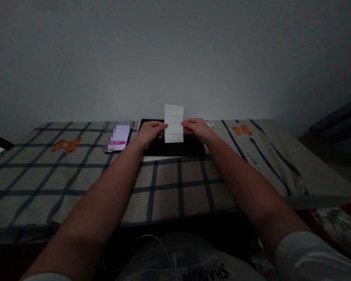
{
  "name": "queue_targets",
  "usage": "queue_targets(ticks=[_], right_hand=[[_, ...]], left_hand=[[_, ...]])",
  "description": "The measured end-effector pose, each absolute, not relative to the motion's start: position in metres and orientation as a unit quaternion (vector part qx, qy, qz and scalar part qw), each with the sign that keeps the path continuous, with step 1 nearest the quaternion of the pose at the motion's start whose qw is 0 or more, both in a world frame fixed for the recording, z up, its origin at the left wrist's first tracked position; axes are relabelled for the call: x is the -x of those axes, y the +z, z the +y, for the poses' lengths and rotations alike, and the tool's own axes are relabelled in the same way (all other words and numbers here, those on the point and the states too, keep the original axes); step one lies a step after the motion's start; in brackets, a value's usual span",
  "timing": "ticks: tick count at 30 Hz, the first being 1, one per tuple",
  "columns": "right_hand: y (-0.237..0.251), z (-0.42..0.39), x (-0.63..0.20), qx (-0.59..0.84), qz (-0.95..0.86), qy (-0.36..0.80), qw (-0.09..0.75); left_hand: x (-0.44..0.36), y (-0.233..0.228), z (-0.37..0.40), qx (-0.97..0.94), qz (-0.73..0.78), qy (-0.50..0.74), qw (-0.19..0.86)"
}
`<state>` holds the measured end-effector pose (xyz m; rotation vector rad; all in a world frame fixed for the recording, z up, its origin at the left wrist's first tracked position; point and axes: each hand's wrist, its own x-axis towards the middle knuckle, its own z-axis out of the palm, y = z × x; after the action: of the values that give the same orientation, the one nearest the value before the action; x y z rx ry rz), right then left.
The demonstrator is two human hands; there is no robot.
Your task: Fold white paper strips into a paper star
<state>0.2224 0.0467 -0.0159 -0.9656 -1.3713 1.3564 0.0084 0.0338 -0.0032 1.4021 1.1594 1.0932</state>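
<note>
A white folded sheet of paper [174, 123] stands upright between my two hands, creased into small rectangles. My left hand [150, 132] pinches its left edge and my right hand [196, 128] pinches its right edge. Both hands hover just above a black flat board [175, 149] that lies on a white sheet on the checked cloth. Both forearms stretch forward over the surface.
A phone with a lit pale purple screen [119, 137] lies left of the black board. The surface is covered by a beige checked cloth [76, 175] with orange bear prints. A grey wall stands behind. A white cable crosses my lap [152, 242].
</note>
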Motion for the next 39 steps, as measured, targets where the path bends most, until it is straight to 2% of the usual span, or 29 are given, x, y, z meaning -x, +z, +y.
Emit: queue_targets(ticks=[6,16,27,39], right_hand=[[-0.0162,0.0451,-0.2219,0.376,-0.561,0.589,0.445],[-0.0126,0.0418,-0.2195,0.400,-0.581,0.561,0.433],[-0.0108,0.0382,-0.2175,0.387,-0.582,0.581,0.417],[-0.0161,0.0460,-0.2203,0.400,-0.583,0.544,0.453]], left_hand=[[-0.0079,-0.0030,0.0361,-0.559,0.477,0.488,0.472],[-0.0076,-0.0042,0.0356,-0.553,0.473,0.485,0.485],[-0.0040,-0.0095,0.0425,-0.561,0.462,0.532,0.435],[-0.0061,-0.0056,0.0391,-0.553,0.481,0.483,0.479]])
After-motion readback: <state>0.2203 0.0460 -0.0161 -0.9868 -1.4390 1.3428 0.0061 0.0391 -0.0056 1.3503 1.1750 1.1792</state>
